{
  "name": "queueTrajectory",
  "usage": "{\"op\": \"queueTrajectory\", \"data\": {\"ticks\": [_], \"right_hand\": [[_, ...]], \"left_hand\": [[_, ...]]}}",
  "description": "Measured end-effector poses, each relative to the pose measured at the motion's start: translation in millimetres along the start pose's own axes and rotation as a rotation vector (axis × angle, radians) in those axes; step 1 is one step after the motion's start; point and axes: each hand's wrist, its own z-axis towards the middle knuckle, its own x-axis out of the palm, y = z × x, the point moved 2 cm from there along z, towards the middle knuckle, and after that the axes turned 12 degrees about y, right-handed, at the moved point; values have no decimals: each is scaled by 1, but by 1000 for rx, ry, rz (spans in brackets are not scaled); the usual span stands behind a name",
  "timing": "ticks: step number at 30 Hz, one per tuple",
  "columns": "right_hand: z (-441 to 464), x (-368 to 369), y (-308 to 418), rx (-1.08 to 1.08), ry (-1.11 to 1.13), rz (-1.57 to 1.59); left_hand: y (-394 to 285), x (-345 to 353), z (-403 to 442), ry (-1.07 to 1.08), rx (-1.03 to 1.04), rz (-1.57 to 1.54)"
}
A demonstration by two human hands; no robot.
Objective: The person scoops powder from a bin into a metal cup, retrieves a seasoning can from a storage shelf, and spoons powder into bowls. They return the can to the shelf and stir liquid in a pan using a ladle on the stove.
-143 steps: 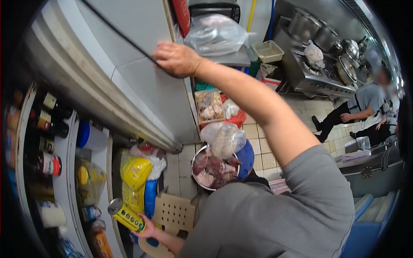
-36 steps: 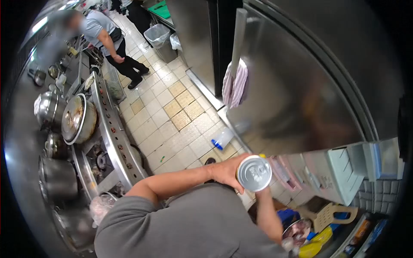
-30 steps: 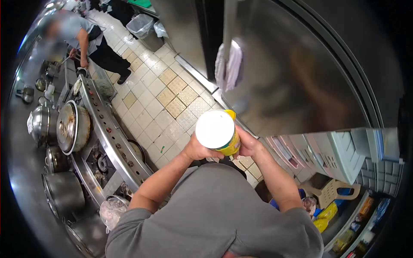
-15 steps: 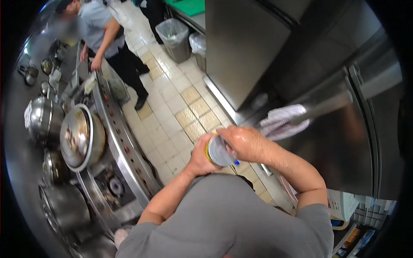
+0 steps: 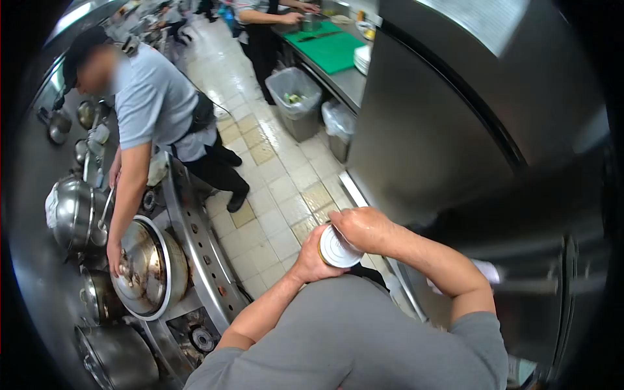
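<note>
My left hand [image 5: 309, 261] is wrapped around the side of a metal can [image 5: 339, 249]. The can's pale, ringed end faces up toward me, in front of my grey shirt. My right hand [image 5: 365, 229] is closed at the can's upper rim, its fingers curled down and mostly hidden. Whatever is pinched in them, if anything, cannot be made out.
At left, a co-worker [image 5: 162, 110] reaches across the stove [image 5: 214, 260] and touches the lid of a large pot [image 5: 175, 273]. Stainless refrigerator doors [image 5: 429, 123] stand at right. Farther off are a bin [image 5: 302, 120] and a green cutting board [image 5: 331, 52].
My view has tilted up. The co-worker's arm now reaches the pot lid. The can's ringed end shows more plainly, and the blue bit beside it is out of sight.
</note>
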Motion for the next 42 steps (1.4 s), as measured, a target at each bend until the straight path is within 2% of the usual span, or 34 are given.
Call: {"op": "queueTrajectory", "data": {"ticks": [2, 3, 5, 8, 12, 17, 18, 20, 22, 25, 27, 29, 31, 33, 37, 38, 39, 42], "right_hand": [[39, -31, -26, -80, 110, 60], [63, -37, -41, -162, 78, 56], [113, -64, -64, -163, 222, 60], [187, -96, -94, -333, 255, 3], [266, -129, -98, -429, 230, -76], [378, -151, -124, -471, 289, -139], [405, -154, -132, -437, 276, -121], [458, -174, -148, -404, 263, -125], [503, -201, -167, -433, 348, -127], [573, -258, -200, -405, 323, -148], [612, -307, -210, -373, 331, -188], [648, -342, -219, -343, 196, -151], [689, -375, -224, -368, 174, -141], [732, -417, -224, -406, 300, -130], [850, -441, -226, -561, 374, -255], [879, -442, -226, -696, 296, -289], [912, -444, -227, -728, 291, -297], [1007, -443, -217, -964, 409, -301]], "left_hand": [[15, -31, 31, -46, 3, -70], [22, -48, 48, -98, -8, -43], [32, -80, 73, -116, -92, -106], [41, -128, 108, -217, -165, -155], [56, -176, 127, -339, -223, -260], [105, -244, 183, -409, -296, -328], [115, -261, 198, -451, -219, -306], [141, -295, 225, -459, -243, -244], [170, -339, 259, -480, -228, -189], [195, -428, 323, -444, -191, -125], [203, -491, 360, -501, -84, -71], [199, -547, 390, -428, -94, 40], [199, -596, 411, -463, -36, 70], [206, -646, 431, -503, -50, 125], [251, -713, 449, -653, -157, 117], [264, -727, 450, -711, -148, 90], [276, -740, 451, -765, -192, 139], [295, -778, 451, -875, -336, 85]]}}
